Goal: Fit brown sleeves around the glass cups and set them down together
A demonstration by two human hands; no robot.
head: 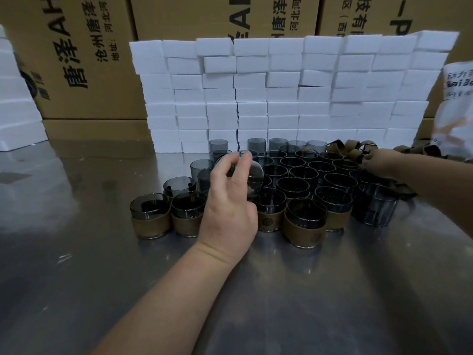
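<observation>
Left hand [230,206] grips a bare glass cup [253,175], tilted ready for sleeving. Right hand [378,162] reaches the brown sleeves [350,146] beyond it; its grasp cannot be told.

- Single head-worn view, wide-angle, looking forward and down across the steel table [76,278].
- Close range; stacked white blocks [281,93] face the lens beyond it.

Two hands: left hand [230,201], right hand [378,162]. One bare cup [252,175] is in the left. Five sleeved cups [305,221] stand in the front row. The cups behind them, some thirty, are too packed to count. Loose sleeves [353,147] form an uncountable heap at the right. Foam blocks [281,98]: dozens. Three boxes [76,60] across the top.
</observation>
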